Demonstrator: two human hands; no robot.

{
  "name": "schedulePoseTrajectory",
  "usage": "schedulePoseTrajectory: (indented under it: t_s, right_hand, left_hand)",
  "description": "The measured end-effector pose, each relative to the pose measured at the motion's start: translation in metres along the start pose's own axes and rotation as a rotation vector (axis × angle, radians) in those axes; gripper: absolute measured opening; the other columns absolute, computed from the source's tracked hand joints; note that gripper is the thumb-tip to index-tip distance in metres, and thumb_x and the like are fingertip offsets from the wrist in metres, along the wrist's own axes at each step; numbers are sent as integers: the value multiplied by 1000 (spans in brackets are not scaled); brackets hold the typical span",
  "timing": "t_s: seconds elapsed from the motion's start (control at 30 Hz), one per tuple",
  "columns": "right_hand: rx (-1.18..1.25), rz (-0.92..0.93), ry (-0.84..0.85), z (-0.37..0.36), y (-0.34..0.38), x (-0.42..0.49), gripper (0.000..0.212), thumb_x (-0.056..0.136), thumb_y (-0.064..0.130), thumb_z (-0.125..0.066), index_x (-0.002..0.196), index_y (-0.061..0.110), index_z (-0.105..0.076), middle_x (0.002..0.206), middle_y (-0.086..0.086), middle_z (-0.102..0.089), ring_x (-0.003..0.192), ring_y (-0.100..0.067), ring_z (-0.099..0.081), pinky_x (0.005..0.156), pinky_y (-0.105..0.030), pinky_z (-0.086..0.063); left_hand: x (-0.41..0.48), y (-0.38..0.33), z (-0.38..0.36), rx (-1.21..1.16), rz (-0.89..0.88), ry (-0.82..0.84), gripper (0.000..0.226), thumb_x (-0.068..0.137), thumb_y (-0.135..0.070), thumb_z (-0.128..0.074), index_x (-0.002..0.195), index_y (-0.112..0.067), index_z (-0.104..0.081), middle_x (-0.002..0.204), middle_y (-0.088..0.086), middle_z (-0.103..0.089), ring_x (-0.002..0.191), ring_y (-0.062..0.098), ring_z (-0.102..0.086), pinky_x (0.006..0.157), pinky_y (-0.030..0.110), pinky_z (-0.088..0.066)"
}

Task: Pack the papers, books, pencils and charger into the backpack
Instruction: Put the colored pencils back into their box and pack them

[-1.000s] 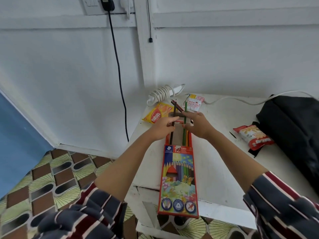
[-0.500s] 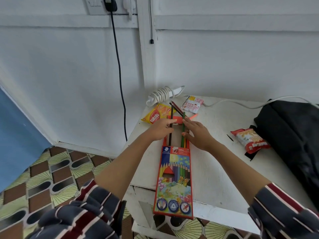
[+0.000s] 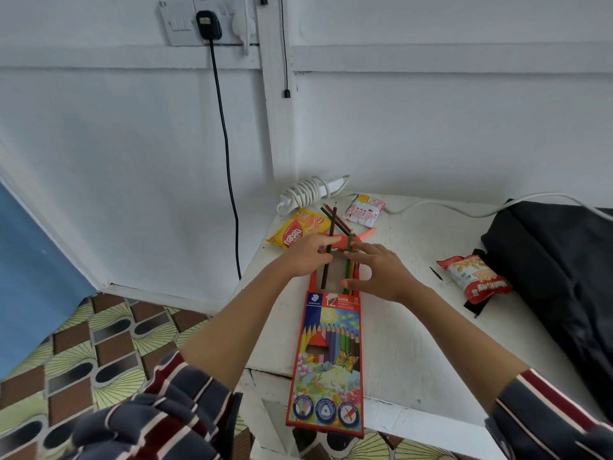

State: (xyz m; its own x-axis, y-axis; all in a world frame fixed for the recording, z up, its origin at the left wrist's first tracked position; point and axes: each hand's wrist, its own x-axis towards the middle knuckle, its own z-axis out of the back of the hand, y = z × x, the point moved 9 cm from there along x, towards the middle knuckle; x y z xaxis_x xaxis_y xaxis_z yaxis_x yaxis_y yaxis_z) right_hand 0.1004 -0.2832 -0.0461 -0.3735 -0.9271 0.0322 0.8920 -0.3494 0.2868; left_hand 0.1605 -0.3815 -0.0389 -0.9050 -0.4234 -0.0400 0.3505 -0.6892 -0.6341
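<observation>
A colourful pencil box (image 3: 328, 360) lies on the white table (image 3: 414, 343), its near end hanging over the front edge. Its far end is open. My left hand (image 3: 306, 255) pinches a dark brown pencil (image 3: 330, 240) that stands half inside the box. My right hand (image 3: 378, 272) lies on the green and orange pencils (image 3: 349, 257) in the box mouth, pressing them. More loose pencils (image 3: 335, 219) lie beyond the box. The black backpack (image 3: 557, 287) rests at the table's right. A white coiled charger (image 3: 311, 192) sits at the back.
A yellow snack pack (image 3: 297, 232), a small white and red packet (image 3: 363, 209) and a red snack bag (image 3: 474, 277) lie on the table. A black cable (image 3: 229, 161) hangs from the wall socket. Patterned floor (image 3: 99, 343) is to the left.
The pencils have slid deeper into the box. My right hand has moved nearer along the box and now lies flat over the green and orange pencils. The head tilted up slightly.
</observation>
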Motion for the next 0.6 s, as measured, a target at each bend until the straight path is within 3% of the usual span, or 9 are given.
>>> schedulePoseTrajectory:
  t_s: [0.27, 0.43, 0.53, 0.6]
  right_hand:
    - [13, 19, 69, -11, 1, -3, 68, 88, 50, -53, 146, 29, -25, 156, 6, -16, 143, -19, -16, 115, -44, -13]
    - [36, 68, 174, -26, 3, -9, 78, 87, 56, -50, 149, 27, -13, 158, 3, -4, 145, -17, -1, 116, -43, -1]
    - [62, 76, 155, -25, 2, -12, 90, 77, 61, -60, 148, 25, -18, 158, 5, -4, 145, -16, -1, 116, -41, -1]
    - [75, 81, 119, -22, 2, -13, 87, 75, 62, -62, 145, 25, -27, 157, 6, -8, 145, -14, -3, 116, -40, -1]
  left_hand:
    - [3, -7, 3, -96, -45, -44, 48, 93, -10, -52, 139, -20, -44, 140, 4, -50, 128, 22, -46, 104, 38, -42]
    - [6, -3, -2, -149, -24, -58, 48, 92, -8, -53, 138, -19, -45, 143, 3, -45, 131, 21, -43, 100, 27, -37]
    - [7, -3, -2, -163, -16, -65, 47, 93, -8, -52, 139, -19, -44, 144, 4, -44, 132, 21, -41, 97, 24, -35]
    - [7, -4, -2, -165, -14, -66, 48, 93, -8, -52, 140, -19, -42, 145, 4, -43, 133, 22, -40, 100, 28, -36]
